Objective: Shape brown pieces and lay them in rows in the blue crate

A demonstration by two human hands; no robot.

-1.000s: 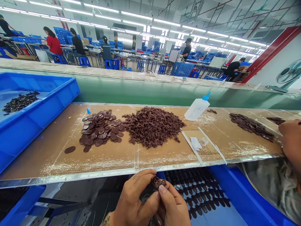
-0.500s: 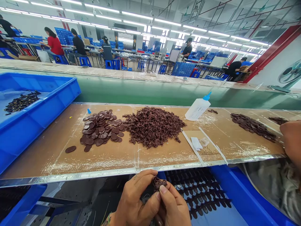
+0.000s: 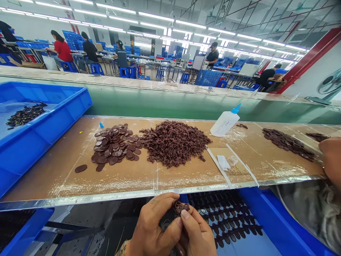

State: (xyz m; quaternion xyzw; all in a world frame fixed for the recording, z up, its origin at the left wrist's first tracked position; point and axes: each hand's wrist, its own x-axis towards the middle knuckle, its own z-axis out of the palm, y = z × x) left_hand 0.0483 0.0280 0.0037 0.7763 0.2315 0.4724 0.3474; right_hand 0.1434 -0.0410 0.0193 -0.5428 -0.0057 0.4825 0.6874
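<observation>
Two bare hands worked close to the camera at the bottom of the view. The L hand (image 3: 151, 224) and R hand (image 3: 195, 231) were nearly closed together, w/ fingertips (image 3: 185, 214) pinched onto a dark brown tangled clump (image 3: 180, 208). Neither hand looked open; the clump sat btwn them, partly hidden by the fingers. Vs the earlier views, the grip and the clump had barely changed, and the scene had only drifted slightly in frame as the head moved.

Just past the hands lay rows of dark oval pieces (image 3: 226, 222) in a blue tray (image 3: 279, 224). Beyond that ran a cardboard-topped bench (image 3: 53, 179) w/ a pile of flat brown ovals (image 3: 113, 147), one stray oval (image 3: 80, 168) and a tangled brown heap (image 3: 176, 144) right beside the pile. Further right stood a squeeze bottle w/ blue nozzle (image 3: 224, 123), near another oval pile (image 3: 287, 144). A co-worker's hand (image 3: 331, 160) came in at the right edge. A blue tray of dark bits (image 3: 48, 106) sat at left. Far off, workers in a red shirt (image 3: 62, 51) and dark tops sat among blue crates (image 3: 207, 78).
</observation>
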